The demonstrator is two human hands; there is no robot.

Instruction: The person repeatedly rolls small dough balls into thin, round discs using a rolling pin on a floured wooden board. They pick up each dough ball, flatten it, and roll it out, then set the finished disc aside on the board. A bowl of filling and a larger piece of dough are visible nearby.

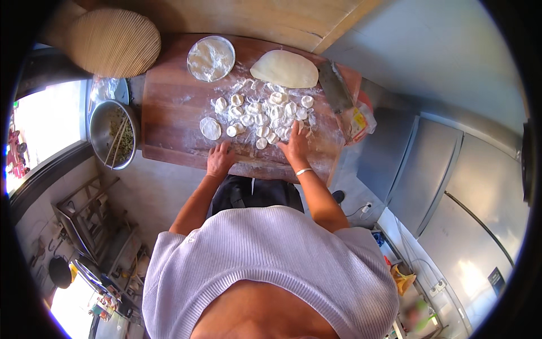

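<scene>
On the wooden board (pixel 169 121), my left hand (pixel 221 160) lies near the front edge, fingers stretched forward, with nothing visible in it. A flat round dough wrapper (pixel 210 129) lies just beyond its fingertips. My right hand (pixel 295 146) is spread at the right front of a cluster of small floured dough pieces (pixel 261 119). Its fingertips reach the nearest pieces; whether they press on one is too small to tell. Loose flour covers the board around the pieces. A large smooth slab of dough (pixel 285 69) sits at the far right.
A round dish of flour (pixel 211 59) stands at the back. Beside the dough slab lies a broad cleaver (pixel 334 87), with a plastic packet (pixel 360 123) near it. Left of the board are a metal bowl (pixel 95 135) of chopped filling with chopsticks, and a ribbed round tray (pixel 116 43).
</scene>
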